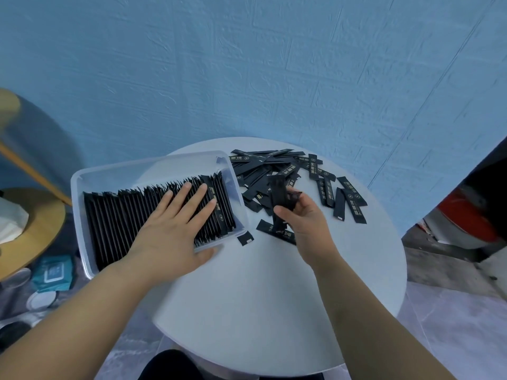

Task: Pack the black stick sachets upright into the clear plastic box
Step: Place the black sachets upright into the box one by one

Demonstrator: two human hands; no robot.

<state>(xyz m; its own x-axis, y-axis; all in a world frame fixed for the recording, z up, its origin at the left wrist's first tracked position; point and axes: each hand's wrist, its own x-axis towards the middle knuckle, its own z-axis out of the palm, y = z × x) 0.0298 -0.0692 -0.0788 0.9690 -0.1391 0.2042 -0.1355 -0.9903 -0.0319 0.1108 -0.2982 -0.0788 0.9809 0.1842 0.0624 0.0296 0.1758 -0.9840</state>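
Observation:
A clear plastic box (153, 164) sits on the left part of a round white table (274, 297). Inside it a long row of black stick sachets (115, 215) stands on edge, filling most of the box. My left hand (175, 226) lies flat on top of that row with its fingers spread, thumb on the box's near rim. A loose pile of black sachets (274, 165) lies on the table to the right of the box. Just above that pile, my right hand (304, 215) grips a small blurred bunch of sachets (279, 196).
The box overhangs the table's left edge. A single sachet (245, 239) lies by the box's near right corner. A round wooden side table (41, 215) stands at left, with packets and lids on the floor below. A red and black object (472, 215) is at right.

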